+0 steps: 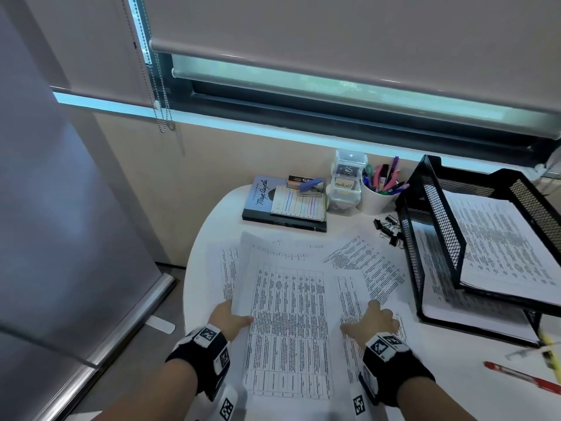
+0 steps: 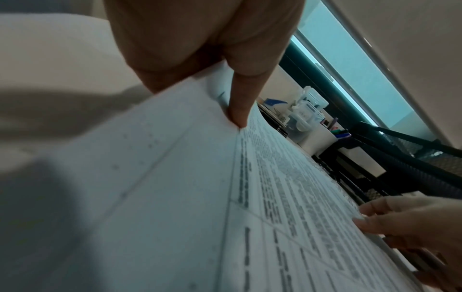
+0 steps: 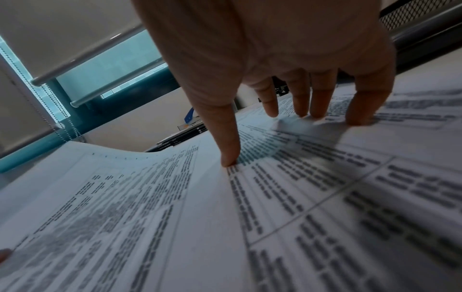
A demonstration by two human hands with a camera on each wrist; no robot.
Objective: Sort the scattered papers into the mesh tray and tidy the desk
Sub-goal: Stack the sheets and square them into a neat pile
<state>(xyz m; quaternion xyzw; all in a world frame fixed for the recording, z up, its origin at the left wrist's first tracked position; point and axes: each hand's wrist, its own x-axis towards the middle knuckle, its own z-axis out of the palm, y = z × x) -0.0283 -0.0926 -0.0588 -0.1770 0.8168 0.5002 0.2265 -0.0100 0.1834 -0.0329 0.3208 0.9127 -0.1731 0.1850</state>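
Note:
Printed sheets lie scattered over a round white table (image 1: 209, 226). My left hand (image 1: 233, 319) pinches the left edge of the top table-printed sheet (image 1: 288, 329), thumb (image 2: 240, 110) on top and fingers underneath; that edge curls up off the desk (image 3: 112, 197). My right hand (image 1: 375, 319) rests with straight, spread fingertips (image 3: 317, 110) on another sheet (image 3: 362, 177) to the right. More loose sheets (image 1: 361, 256) fan out behind. The black two-tier mesh tray (image 1: 431, 208) stands at the right, holding papers (image 1: 498, 238) on its upper tier and more below.
At the back lie stacked books (image 1: 282, 208) with a stapler (image 1: 309, 186), a clear drawer box (image 1: 347, 180) and a white pen cup (image 1: 379, 196). Black binder clips (image 1: 388, 229) sit by the tray. A red pen (image 1: 522, 375) and a yellow highlighter (image 1: 549, 350) lie at the right.

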